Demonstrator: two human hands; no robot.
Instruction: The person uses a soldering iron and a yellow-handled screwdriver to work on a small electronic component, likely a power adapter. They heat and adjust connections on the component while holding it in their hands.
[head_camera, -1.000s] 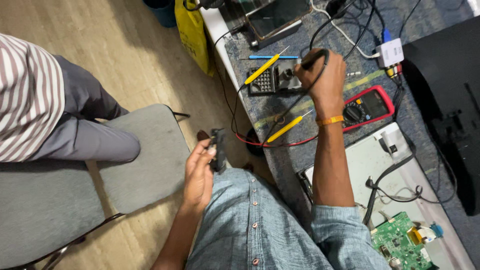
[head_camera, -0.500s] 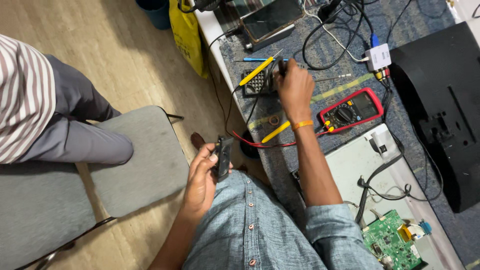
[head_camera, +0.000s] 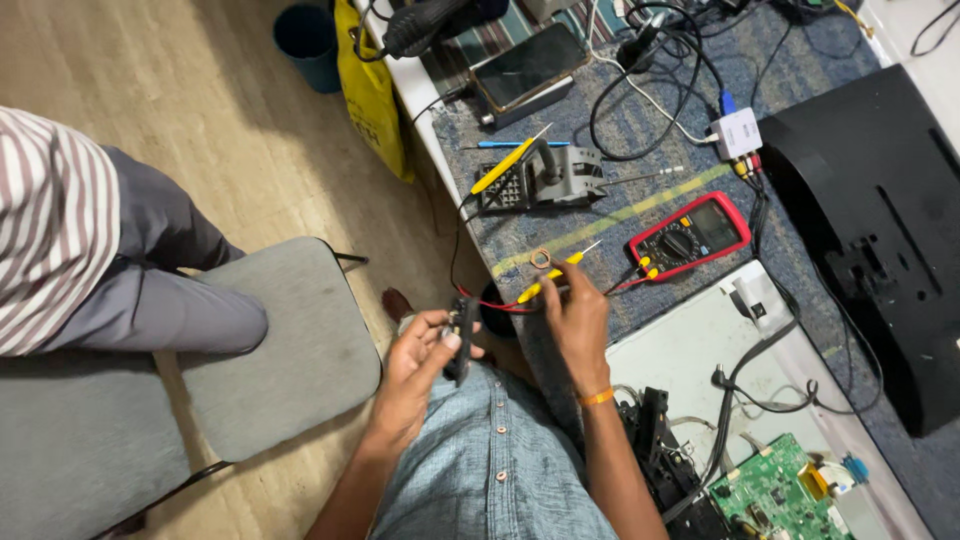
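Near the lap, the left hand (head_camera: 415, 365) has its fingers closed around a small black part (head_camera: 461, 335). Just beside it, the right hand (head_camera: 575, 315) pinches a yellow probe (head_camera: 556, 271) at the table edge. Farther away lies a red multimeter (head_camera: 690, 235).

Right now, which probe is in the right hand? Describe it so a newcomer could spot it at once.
Start at the red multimeter on the grey-blue bench mat. Just left of it, near the bench edge, the right hand pinches a yellow probe with a red lead. A second yellow probe lies untouched farther up, on the grey stand.
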